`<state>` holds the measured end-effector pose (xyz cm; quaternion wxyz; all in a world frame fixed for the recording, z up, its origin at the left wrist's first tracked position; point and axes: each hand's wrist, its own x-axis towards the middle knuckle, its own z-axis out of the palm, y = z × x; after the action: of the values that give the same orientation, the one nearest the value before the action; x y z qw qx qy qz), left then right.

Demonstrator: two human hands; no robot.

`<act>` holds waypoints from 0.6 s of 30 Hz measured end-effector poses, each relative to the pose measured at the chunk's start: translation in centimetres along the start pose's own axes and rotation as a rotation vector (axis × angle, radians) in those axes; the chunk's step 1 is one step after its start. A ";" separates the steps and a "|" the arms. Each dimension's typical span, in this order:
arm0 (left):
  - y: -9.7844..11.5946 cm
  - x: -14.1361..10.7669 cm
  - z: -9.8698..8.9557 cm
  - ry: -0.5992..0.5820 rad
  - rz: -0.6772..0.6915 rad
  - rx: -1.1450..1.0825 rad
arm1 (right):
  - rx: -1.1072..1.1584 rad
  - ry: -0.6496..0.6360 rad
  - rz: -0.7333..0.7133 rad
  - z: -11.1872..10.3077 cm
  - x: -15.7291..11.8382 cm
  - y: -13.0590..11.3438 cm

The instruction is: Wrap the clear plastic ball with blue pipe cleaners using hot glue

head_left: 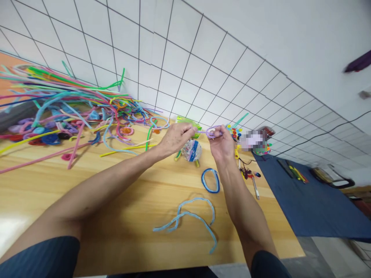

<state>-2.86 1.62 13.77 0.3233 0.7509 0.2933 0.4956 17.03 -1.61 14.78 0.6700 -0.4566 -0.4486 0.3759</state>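
A purple pipe cleaner with a small loop is stretched between both hands above the far side of the table. My left hand pinches its left end, fingers closed. At the looped part, my right hand is closed on it. Just below the hands sits a round ball wound in white, blue and pale colours. A blue ring of pipe cleaner lies nearer on the wood, left of my right forearm. Closer still are curved light blue pipe cleaners.
A large heap of coloured pipe cleaners spreads over the left of the wooden table. Small parts and a pen lie at right. A dark blue surface adjoins the table, and a tiled wall stands behind.
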 end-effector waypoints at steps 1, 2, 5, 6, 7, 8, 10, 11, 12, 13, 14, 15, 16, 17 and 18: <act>-0.1 0.0 0.0 0.002 -0.012 -0.015 | 0.026 -0.015 0.023 -0.4 0.2 -0.1; -0.2 0.1 -0.1 0.006 -0.029 -0.031 | 0.032 -0.048 0.052 -0.7 0.3 -0.2; -0.4 0.3 -0.5 0.014 -0.067 -0.059 | -0.083 -0.225 0.144 -1.4 -0.2 -0.7; -0.4 0.4 -0.6 0.007 -0.068 -0.060 | -0.172 -0.307 0.161 -1.5 -0.5 -0.9; -0.5 0.5 -0.6 -0.006 -0.060 -0.056 | -0.279 -0.390 0.166 -1.6 -0.8 -1.1; -0.5 0.5 -0.7 -0.025 -0.045 -0.049 | -0.392 -0.465 0.162 -1.6 -1.1 -1.3; -0.4 0.5 -0.7 -0.056 -0.005 -0.035 | -0.569 -0.560 0.141 -1.5 -1.5 -1.6; -0.3 0.5 -0.7 -0.062 0.015 -0.030 | -0.601 -0.558 0.127 -1.5 -1.6 -1.6; -0.3 0.4 -0.6 -0.061 0.033 -0.028 | -0.589 -0.527 0.114 -1.4 -1.6 -1.4; -0.3 0.3 -0.5 -0.051 0.050 -0.026 | -0.540 -0.475 0.100 -1.4 -1.5 -1.1; -0.3 0.2 -0.3 -0.033 0.063 -0.027 | -0.464 -0.403 0.084 -1.3 -1.4 -0.7; -0.4 0.1 -0.1 -0.013 0.073 -0.029 | -0.374 -0.325 0.069 -1.1 -1.3 -0.2; -0.5 0.0 0.2 0.005 0.077 -0.030 | -0.283 -0.252 0.058 -1.0 -1.2 0.4; -0.6 -0.1 0.4 0.021 0.076 -0.029 | -0.199 -0.193 0.053 -0.9 -1.0 1.0; -0.8 -0.1 0.6 0.037 0.069 -0.026 | -0.126 -0.146 0.057 -0.8 -0.8 1.5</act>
<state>-2.42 1.89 12.88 0.3103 0.7471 0.2668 0.5239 17.40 -2.10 12.99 0.5943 -0.4819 -0.5060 0.3981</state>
